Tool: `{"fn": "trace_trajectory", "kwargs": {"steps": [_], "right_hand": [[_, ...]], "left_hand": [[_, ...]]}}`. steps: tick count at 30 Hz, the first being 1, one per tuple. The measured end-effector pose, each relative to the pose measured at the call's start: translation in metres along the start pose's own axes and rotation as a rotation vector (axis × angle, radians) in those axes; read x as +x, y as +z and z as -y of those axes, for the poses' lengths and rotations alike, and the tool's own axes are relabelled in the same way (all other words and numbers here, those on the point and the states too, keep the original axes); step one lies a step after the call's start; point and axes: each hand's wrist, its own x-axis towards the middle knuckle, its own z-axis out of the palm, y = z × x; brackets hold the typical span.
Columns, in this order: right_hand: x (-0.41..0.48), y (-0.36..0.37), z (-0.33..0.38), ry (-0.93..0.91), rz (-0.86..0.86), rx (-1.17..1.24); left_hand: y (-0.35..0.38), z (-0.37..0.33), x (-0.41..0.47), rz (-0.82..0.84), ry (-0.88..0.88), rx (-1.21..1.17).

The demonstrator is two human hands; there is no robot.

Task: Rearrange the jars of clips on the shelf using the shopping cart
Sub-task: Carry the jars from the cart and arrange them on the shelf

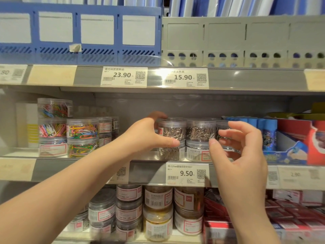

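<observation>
Down nearest me, labelled jars stood stacked on the lower shelf, below my forearms. Above them my left hand gripped the top-left jar of silver clips, thumb across its front and fingers curled over its lid. My right hand hovered with fingers half curled before the rightmost jar of that top row; I could not tell whether it touched or held it. These silver jars stood two high on the middle shelf, just above the 9.50 price tag. Farther left sat jars of coloured clips, and farther right blue glue sticks in a display box. Highest up, a blue file tray and a grey file tray lined the top shelf.
</observation>
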Motion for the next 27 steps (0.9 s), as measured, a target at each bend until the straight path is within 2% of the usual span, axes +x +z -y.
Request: {"fn": "trace_trajectory", "kwargs": {"steps": [6, 9, 12, 14, 21, 27], "right_hand": [[0.001, 0.002, 0.001, 0.007, 0.028, -0.033], [-0.002, -0.002, 0.003, 0.016, 0.055, -0.053], [-0.005, -0.008, 0.007, 0.022, 0.106, -0.093], [-0.010, -0.011, 0.010, 0.017, 0.150, -0.125], [-0.041, -0.044, 0.023, 0.061, 0.189, -0.220], [-0.081, -0.091, 0.045, 0.167, 0.131, -0.346]], "left_hand": [[-0.003, 0.001, -0.006, -0.042, -0.009, -0.031], [-0.004, 0.003, -0.021, -0.186, 0.028, -0.041], [0.002, -0.005, -0.040, -0.394, 0.170, -0.012], [0.010, -0.014, -0.051, -0.468, 0.246, 0.004], [0.042, -0.039, -0.102, -0.450, 0.285, -0.154], [0.080, -0.054, -0.157, -0.318, 0.230, -0.411]]}}
